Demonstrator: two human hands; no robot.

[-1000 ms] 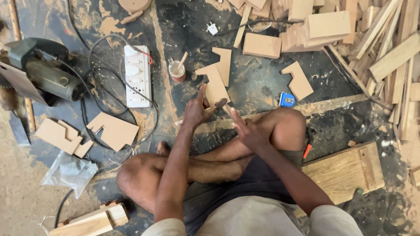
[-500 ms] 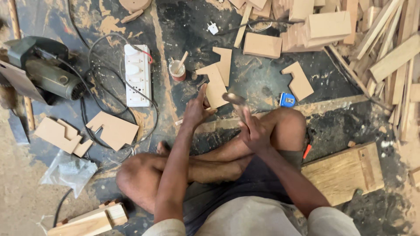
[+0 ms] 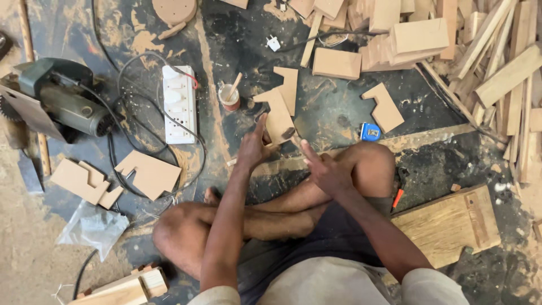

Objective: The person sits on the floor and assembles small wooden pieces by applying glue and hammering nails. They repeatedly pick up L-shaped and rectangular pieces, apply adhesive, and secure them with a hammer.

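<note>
Sitting cross-legged on a dark, dust-streaked workshop floor (image 3: 339,113), a person works over a flat, notched cut-out of pale brown board (image 3: 278,116) lying just beyond their knees. The left hand (image 3: 252,148) rests at the near edge of this cut-out, its forefinger stretched up along the board's left side and the other fingers curled loosely; it touches the piece but does not wrap around it. The right hand (image 3: 324,169) hovers just right of that, above the right knee, with two fingers pointing far-left and a small dark object (image 3: 288,133) at their tips beside the board's near right corner; whether it is pinched or only touched I cannot tell.

Just left of the cut-out stands a small white cup with a wooden stick in it (image 3: 228,96). Further left lies a white rectangular power strip with switches (image 3: 178,104), its black cables looping to a green and grey electric circular saw (image 3: 53,101) at the far left. Nearer, on the left, lie two more notched board shapes (image 3: 147,174) (image 3: 84,182) and a crumpled clear plastic bag (image 3: 90,226). Right of the hands sit another notched cut-out (image 3: 385,107), a small blue tape measure (image 3: 370,131) and, nearer, a rough rectangular wooden plank (image 3: 449,223). A heap of offcut blocks and slats (image 3: 451,39) fills the far right.
</note>
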